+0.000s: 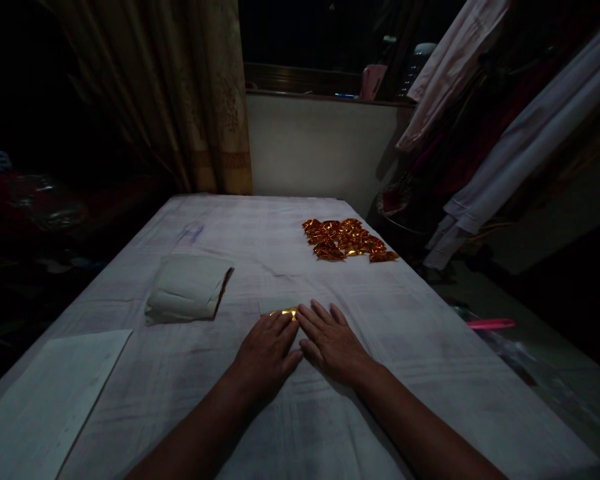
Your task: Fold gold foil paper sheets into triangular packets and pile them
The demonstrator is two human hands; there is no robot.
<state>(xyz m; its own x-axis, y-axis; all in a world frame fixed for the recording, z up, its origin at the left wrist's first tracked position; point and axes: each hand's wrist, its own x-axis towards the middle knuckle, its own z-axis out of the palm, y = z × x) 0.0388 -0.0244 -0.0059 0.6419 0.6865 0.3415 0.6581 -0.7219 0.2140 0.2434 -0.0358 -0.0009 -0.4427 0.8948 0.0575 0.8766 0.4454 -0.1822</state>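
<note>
A small sheet of gold foil paper (289, 313) with a pale strip along its far edge lies on the cloth-covered table. Across its near side rest the fingers of my left hand (269, 347), laid flat and covering much of it. My right hand (333, 340) is spread palm down, its fingers stretched forward and their tips by the sheet's right end. Both thumbs point inward with a small gap between them. Farther off to the right is a heap of shiny folded gold foil pieces (347, 239). A pale stack of paper (187, 290) with a brownish right edge lies to the left.
A flat whitish sheet (55, 393) covers the table's near left corner. The table (260, 233) has a pale checked cloth. Behind it are a curtain (210, 100) and a sill with a pink container (373, 81). Clothes (510, 147) hang along the right side.
</note>
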